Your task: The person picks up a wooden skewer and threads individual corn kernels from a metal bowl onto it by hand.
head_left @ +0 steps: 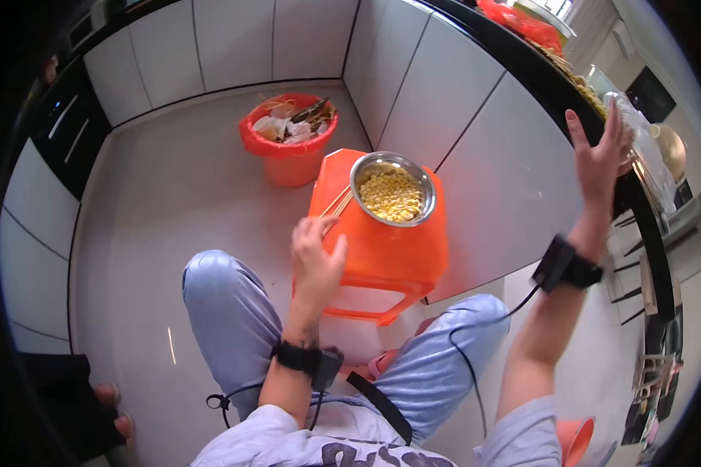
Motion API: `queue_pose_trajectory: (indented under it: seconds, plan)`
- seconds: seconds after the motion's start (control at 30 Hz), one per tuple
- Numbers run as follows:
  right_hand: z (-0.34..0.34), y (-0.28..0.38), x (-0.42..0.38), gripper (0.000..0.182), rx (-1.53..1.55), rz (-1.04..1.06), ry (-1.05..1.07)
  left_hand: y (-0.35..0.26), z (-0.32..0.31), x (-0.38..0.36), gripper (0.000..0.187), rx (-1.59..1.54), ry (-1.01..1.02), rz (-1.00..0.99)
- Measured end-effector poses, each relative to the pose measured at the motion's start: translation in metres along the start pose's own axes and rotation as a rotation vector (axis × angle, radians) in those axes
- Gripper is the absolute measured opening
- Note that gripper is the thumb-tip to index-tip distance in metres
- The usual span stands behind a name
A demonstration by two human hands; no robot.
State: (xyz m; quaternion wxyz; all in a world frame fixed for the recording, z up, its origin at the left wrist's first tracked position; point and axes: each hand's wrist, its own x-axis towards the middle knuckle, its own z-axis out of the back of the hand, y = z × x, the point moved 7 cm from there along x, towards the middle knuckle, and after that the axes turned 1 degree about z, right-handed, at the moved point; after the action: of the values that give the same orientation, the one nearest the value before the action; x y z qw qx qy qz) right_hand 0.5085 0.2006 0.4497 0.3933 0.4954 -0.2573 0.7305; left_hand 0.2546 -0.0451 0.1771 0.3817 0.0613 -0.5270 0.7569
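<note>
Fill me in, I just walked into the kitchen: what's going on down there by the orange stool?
A person sits low in front of an orange stool that carries a metal bowl of yellow kernels. Their left hand is at the stool's near edge, by some thin sticks lying beside the bowl. Their right hand is raised, open, against the black countertop edge, near a clear plastic bag. A red bin full of scraps stands behind the stool.

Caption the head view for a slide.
Seated person's left hand at chopsticks beside a corn bowl on an orange stool; right hand on the counter edge.
</note>
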Motion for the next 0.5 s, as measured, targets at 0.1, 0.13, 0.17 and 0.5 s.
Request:
queue_pose_trajectory:
  seconds: [0.1, 0.13, 0.17, 0.5]
  plan:
    - [-0.026, 0.081, -0.094, 0.063, 0.326, 0.131, 0.059, 0.038, 0.012, 0.023, 0.024, 0.312, -0.060, 0.038]
    - [-0.033, 0.106, -0.127, 0.059, 0.419, 0.184, 0.112, 0.046, 0.015, 0.030, 0.024, 0.328, -0.063, 0.043]
    - [-0.042, 0.126, -0.157, 0.056, 0.492, 0.188, 0.249, 0.061, 0.010, 0.034, 0.021, 0.219, 0.074, 0.141]
    - [-0.042, 0.222, -0.259, 0.043, 1.204, 0.362, 0.538, 0.064, 0.026, 0.026, 0.016, 0.274, 0.077, 0.194]
